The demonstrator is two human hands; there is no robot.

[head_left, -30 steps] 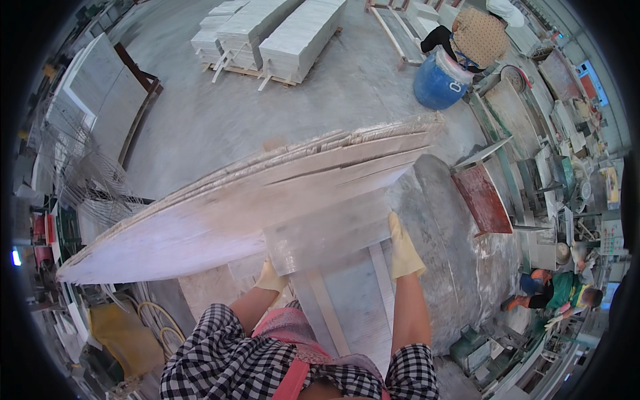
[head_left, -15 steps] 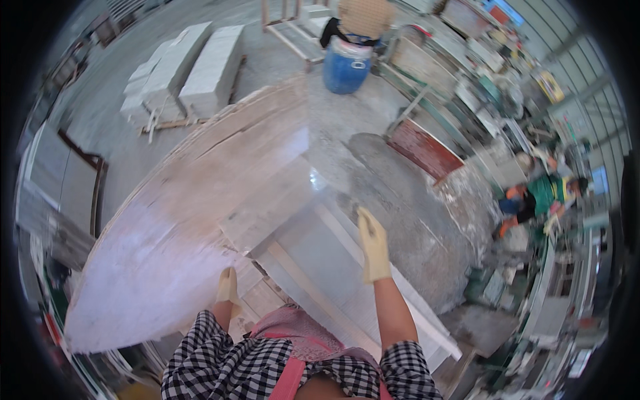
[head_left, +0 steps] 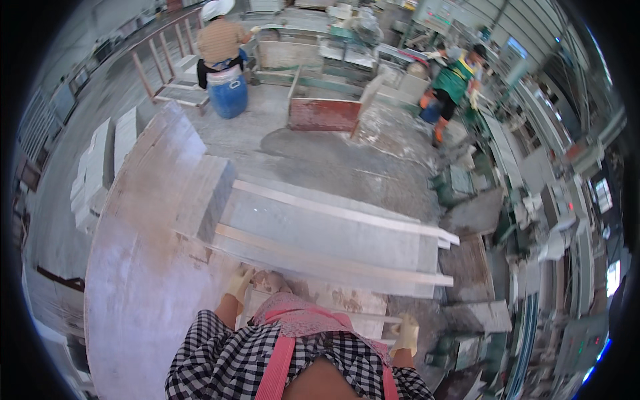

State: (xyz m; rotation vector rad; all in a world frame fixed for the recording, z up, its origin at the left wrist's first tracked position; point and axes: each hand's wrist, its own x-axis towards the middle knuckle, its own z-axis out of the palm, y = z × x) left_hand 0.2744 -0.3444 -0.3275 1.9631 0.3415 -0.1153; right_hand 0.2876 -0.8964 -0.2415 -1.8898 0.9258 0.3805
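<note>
My left hand [head_left: 240,283], in a pale cream glove, is low beside the right edge of a large plywood board [head_left: 127,293]. Its fingers look stretched out, with nothing visible in them. On my other side, my right hand [head_left: 405,335], in a matching glove, hangs low near the end of a pale bar [head_left: 363,317]. Its fingers are blurred but look loosely apart and hold nothing I can see. In front of me lies a stack of grey slabs [head_left: 320,237]. Two long wooden strips [head_left: 333,207] run across its top.
Ahead, a person [head_left: 223,47] sits on a blue barrel [head_left: 228,93], near a wooden frame [head_left: 170,87]. A red-brown panel [head_left: 325,115] stands beyond the stack. Another person in green [head_left: 453,80] is near machinery at right. White blocks [head_left: 100,167] sit at far left.
The view has swung to the right. My right hand has come down from beside the slab stack to my side; my left hand stays low by the plywood board.
</note>
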